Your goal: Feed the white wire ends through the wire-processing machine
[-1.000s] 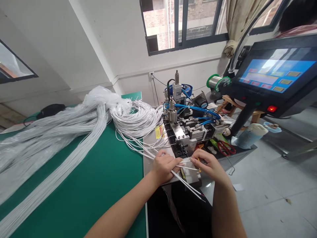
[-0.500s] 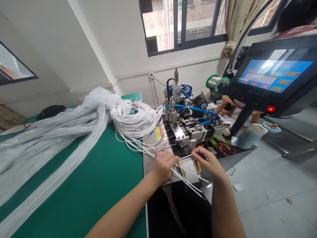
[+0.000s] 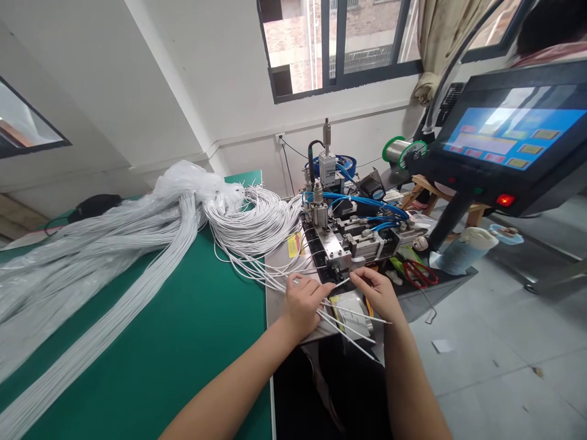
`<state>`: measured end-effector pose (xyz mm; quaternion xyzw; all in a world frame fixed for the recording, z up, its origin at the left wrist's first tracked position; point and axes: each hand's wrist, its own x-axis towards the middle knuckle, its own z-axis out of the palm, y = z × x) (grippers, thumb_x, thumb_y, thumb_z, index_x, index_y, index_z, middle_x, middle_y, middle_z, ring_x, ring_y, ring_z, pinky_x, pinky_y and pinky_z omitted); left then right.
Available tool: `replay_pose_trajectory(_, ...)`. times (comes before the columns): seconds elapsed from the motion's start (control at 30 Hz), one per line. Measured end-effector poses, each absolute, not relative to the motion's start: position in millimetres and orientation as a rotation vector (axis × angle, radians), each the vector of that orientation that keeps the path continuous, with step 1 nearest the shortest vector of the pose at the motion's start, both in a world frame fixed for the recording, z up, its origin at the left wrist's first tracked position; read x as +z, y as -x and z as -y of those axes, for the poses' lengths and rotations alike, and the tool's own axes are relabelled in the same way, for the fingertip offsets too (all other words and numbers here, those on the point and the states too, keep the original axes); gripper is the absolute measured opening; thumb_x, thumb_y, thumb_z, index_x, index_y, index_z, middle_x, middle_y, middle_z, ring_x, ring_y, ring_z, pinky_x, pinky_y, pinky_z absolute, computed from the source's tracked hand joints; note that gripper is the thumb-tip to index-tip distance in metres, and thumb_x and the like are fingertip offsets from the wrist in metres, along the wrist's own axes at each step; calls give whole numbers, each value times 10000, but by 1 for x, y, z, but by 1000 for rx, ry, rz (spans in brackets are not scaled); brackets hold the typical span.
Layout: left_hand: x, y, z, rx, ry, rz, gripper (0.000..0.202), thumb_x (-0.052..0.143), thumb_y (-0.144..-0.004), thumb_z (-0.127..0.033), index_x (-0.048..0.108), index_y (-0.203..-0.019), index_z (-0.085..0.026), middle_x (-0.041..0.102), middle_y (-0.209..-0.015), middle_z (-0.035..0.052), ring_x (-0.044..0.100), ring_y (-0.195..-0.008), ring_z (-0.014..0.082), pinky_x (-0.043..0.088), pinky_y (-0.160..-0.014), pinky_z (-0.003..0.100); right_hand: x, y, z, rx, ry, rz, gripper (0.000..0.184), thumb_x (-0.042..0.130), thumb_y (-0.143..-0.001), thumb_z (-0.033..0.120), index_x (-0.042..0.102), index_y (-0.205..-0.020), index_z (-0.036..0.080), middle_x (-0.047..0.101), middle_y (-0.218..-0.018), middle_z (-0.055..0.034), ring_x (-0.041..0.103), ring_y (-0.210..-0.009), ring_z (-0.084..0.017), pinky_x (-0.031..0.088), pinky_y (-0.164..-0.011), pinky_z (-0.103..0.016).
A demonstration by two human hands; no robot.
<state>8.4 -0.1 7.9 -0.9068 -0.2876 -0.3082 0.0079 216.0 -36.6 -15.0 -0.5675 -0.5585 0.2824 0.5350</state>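
My left hand (image 3: pixel 302 304) is closed around several white cables (image 3: pixel 347 335), whose loose ends stick out to the lower right over the bench edge. One cable (image 3: pixel 342 283) runs from its fingertips to my right hand (image 3: pixel 375 291), which pinches that cable's end between thumb and fingers. Both hands are just in front of a metal bench machine (image 3: pixel 337 247) with blue air tubes. Behind my left hand the cables lead back to a large coil of white cable (image 3: pixel 257 229).
A long bundle of white cables (image 3: pixel 151 269) lies partly in clear plastic on the green mat (image 3: pixel 206 354). To the right are red-handled scissors (image 3: pixel 415 273), a solder wire spool (image 3: pixel 400 151) and a touchscreen panel (image 3: pixel 509 140). Another person (image 3: pixel 553 30) is at the upper right.
My right hand has moved slightly left and up, toward the machine, with the cable end. The loose cable ends have shifted up a little. My left hand has barely moved.
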Motion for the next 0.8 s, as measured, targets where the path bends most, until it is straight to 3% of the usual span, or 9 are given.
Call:
replay_pose_trajectory(0.2,7,-9,0,-873,2819,992,454,497,-711,-49,637,-1082,-271,637,-837,22,568,-844,192,294,-898,421,-21,-220,32,531,1451,1482,272,512,-870,403,573,-702,198,545,-657,2,494,-634,-165,369,-605,-265)
replay_pose_trajectory(0.47,3,-9,-2,-834,2843,1054,416,530,-759,-96,641,-1109,-290,640,-879,36,547,-896,218,300,-893,454,-37,-218,23,910,1299,1256,316,536,-830,437,456,-640,197,417,-613,35,391,-579,-124,316,-537,-235)
replay_pose_trajectory(0.67,2,-9,-2,-843,2845,1072,396,538,-761,-95,654,-1086,-287,646,-876,30,552,-898,218,303,-899,465,-45,-215,20,1124,1237,1023,285,615,-739,424,495,-637,186,418,-589,42,360,-534,-107,290,-490,-226)
replay_pose_trajectory(0.8,2,-8,-2,-872,2844,1062,369,540,-770,-102,657,-1068,-287,658,-961,29,563,-938,214,296,-925,471,-45,-216,24,1091,1249,1037,358,619,-761,490,488,-624,187,429,-581,45,369,-530,-108,297,-503,-234)
